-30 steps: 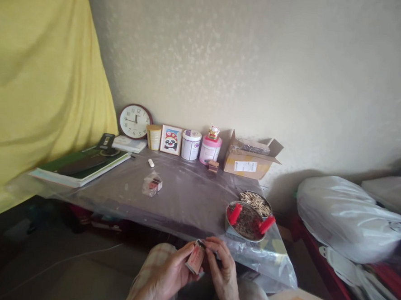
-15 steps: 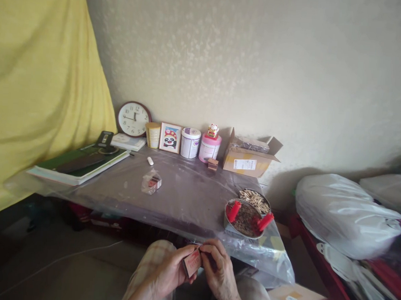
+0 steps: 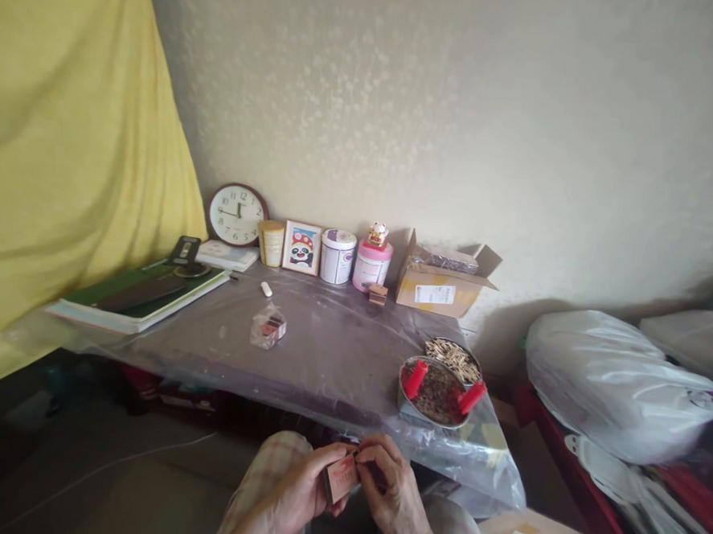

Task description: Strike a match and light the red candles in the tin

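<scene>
Box [image 3: 341, 479] at bottom middle had tipped; left hand [image 3: 302, 488] grip held it, right hand [image 3: 394, 488] pinched narrow at top end, so work likely unfinished.

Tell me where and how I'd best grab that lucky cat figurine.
Probably pinch the lucky cat figurine by both sides of its body, coming from above: it stands upright atop the pink canister, with nothing over it.

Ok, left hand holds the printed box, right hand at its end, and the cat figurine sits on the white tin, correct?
Not quite: the head view shows the cat figurine on the pink tub, not the white tin. The left hand does hold the printed box, with the right hand at its end.
</scene>
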`<state>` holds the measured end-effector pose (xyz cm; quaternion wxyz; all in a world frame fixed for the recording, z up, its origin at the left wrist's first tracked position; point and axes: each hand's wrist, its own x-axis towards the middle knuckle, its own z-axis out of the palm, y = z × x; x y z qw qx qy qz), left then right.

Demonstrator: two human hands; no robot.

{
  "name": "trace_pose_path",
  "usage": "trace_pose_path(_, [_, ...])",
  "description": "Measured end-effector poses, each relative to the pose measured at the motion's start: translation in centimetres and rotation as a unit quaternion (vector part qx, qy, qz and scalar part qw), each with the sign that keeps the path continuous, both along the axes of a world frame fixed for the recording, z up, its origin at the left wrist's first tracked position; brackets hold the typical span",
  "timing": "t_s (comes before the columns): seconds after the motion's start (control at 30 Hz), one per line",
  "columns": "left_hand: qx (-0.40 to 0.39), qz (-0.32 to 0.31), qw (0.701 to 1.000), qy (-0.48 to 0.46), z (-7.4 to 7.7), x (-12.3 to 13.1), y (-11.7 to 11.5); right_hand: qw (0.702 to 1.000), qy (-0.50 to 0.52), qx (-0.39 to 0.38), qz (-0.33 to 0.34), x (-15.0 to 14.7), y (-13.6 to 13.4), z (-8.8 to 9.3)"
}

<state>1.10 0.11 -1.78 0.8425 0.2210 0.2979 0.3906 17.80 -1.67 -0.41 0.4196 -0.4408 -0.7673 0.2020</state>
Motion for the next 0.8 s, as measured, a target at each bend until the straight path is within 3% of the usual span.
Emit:
trace_pose_path(0.4, [0.006, 0.004, 1.0, 0.01, 0.2, 0.3, 0.1, 0.999, 0.003, -0.034, 0.018, 0.2, 0.0, 0.3])
trace_pose_path(0.8, [0.027, -0.022, 0.999, -0.012, 1.0, 0.4, -0.5, 0.994, -0.056, -0.093, 0.009, 0.3, -0.3, 2.1])
